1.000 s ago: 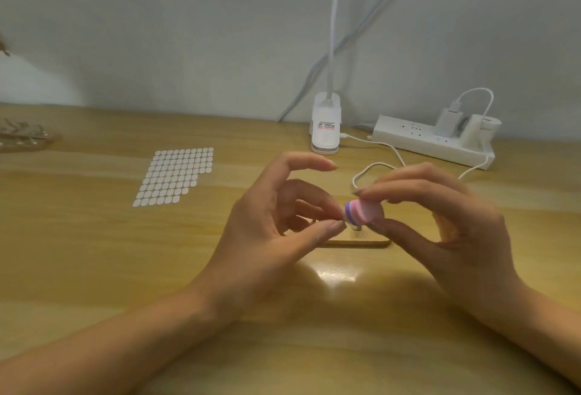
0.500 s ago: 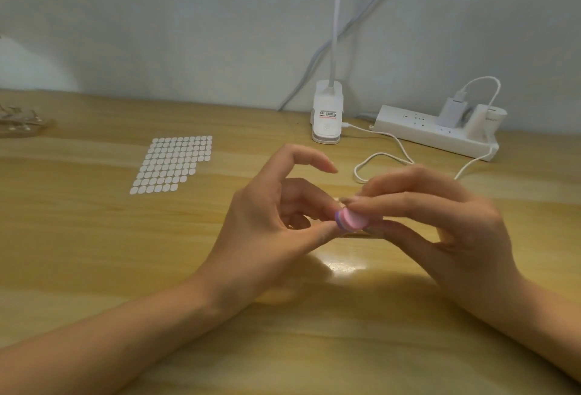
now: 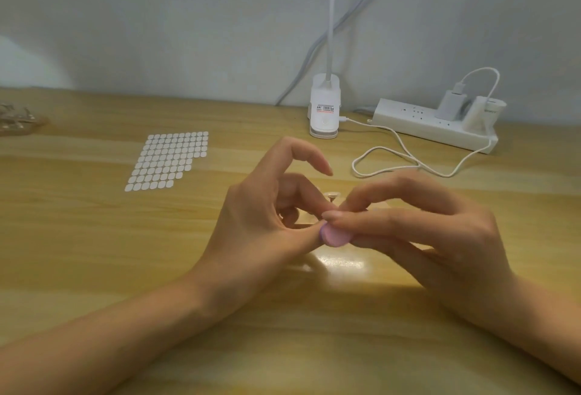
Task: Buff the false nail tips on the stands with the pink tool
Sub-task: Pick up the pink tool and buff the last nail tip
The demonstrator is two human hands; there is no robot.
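My right hand (image 3: 440, 237) pinches a small round pink buffing tool (image 3: 335, 236) between thumb and fingers. The tool's flat face touches the thumb tip of my left hand (image 3: 261, 221). My left hand's thumb and middle fingers are curled together around something small that the fingers hide; its index finger arches above. Just behind the fingertips a small nail stand (image 3: 332, 196) with a pale top peeks out. A strip-like base lies on the table under the hands, mostly hidden.
A sheet of white oval stickers (image 3: 168, 160) lies at the left. A white clip lamp base (image 3: 324, 111), a power strip (image 3: 434, 124) with chargers and a looping white cable (image 3: 393, 162) sit at the back. Clear items (image 3: 15, 116) lie at the far left edge.
The pink tool has turned and dropped slightly, sliding left against my left thumb tip. Both hands stay close together over the same spot.
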